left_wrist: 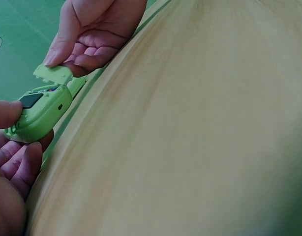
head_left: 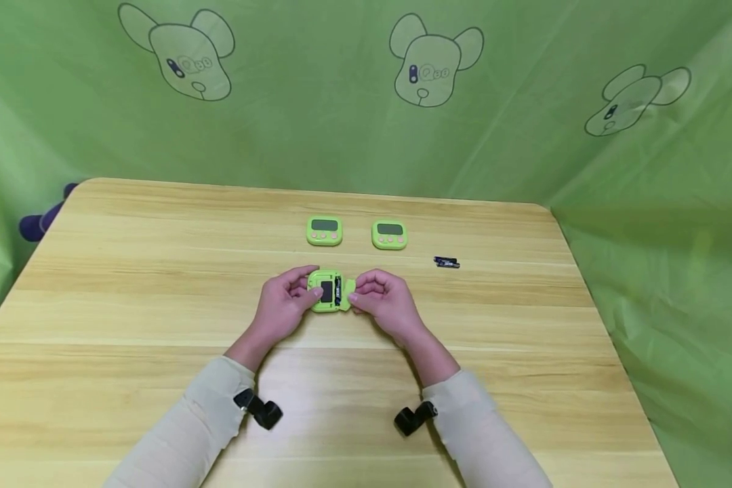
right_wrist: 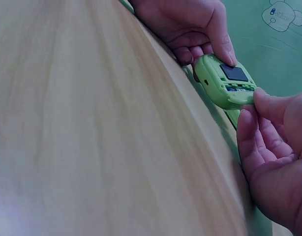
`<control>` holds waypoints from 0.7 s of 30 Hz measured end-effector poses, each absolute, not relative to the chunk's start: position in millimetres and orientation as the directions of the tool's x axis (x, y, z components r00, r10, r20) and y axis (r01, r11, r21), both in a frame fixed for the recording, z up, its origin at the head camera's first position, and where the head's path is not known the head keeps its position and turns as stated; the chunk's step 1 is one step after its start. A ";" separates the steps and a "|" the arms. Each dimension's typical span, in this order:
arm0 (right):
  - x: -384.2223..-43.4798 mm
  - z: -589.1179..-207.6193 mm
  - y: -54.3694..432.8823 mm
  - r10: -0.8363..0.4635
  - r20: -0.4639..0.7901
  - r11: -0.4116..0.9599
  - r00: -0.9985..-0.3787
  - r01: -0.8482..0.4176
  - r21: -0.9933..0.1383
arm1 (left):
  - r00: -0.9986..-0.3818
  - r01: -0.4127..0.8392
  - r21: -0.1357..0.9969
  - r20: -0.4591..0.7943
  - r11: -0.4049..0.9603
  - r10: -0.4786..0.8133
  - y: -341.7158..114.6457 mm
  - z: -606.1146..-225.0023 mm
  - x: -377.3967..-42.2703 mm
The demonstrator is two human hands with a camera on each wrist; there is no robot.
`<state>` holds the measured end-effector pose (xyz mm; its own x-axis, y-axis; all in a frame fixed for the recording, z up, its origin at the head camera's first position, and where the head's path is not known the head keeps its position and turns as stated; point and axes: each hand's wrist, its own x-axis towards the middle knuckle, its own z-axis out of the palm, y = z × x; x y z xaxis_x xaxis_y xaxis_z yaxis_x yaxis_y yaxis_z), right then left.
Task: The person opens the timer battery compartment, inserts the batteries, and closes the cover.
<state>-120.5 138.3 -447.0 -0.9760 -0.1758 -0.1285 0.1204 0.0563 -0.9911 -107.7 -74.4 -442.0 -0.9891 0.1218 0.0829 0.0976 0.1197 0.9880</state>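
My left hand [head_left: 282, 303] grips a green digital timer [head_left: 324, 276] by its left side, back face up, with the thumb on top near a dark square panel [right_wrist: 233, 73]. Batteries [head_left: 338, 291] lie in the timer's uncovered compartment. Between thumb and fingers, my right hand [head_left: 388, 302] pinches the green battery cover [left_wrist: 53, 74] at the timer's right edge. In the left wrist view the cover stands tilted beside the compartment. The timer's screen side faces down, hidden.
Two more green timers, a left one [head_left: 324, 231] and a right one [head_left: 390, 234], lie screen up farther back on the wooden table [head_left: 158, 271]. Loose dark batteries [head_left: 446, 262] lie to their right. A green printed curtain [head_left: 317, 135] hangs behind the table.
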 end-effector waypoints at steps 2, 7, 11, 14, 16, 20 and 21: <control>-120.7 -448.0 136.2 -0.175 -0.125 0.043 -0.977 0.119 -0.992 | -0.989 0.095 0.988 0.080 0.120 0.121 -75.0 -451.1 -110.8; -121.1 -449.0 131.1 -0.145 -0.095 0.074 -0.985 0.085 -0.994 | -0.989 0.104 0.989 0.092 0.102 0.120 -76.4 -464.2 -114.8; -121.0 -450.9 127.3 -0.111 -0.062 0.090 -0.992 0.052 -0.995 | -0.987 0.113 0.989 0.101 0.093 0.122 -76.9 -465.4 -114.7; -120.9 -452.9 124.6 -0.083 -0.036 0.086 -0.996 0.029 -0.996 | -0.987 0.115 0.989 0.103 0.096 0.123 -77.3 -465.2 -114.6; -120.7 -454.2 123.1 -0.068 -0.014 0.096 -0.998 0.008 -0.995 | -0.987 0.117 0.988 0.104 0.097 0.124 -77.4 -465.2 -114.6; -120.3 -454.7 121.4 -0.052 0.007 0.128 -0.999 -0.014 -0.992 | -0.986 0.120 0.988 0.107 0.101 0.126 -78.0 -465.5 -114.9; -120.4 -454.8 121.4 -0.055 0.002 0.131 -0.999 -0.009 -0.991 | -0.986 0.121 0.987 0.108 0.101 0.126 -78.2 -465.3 -115.0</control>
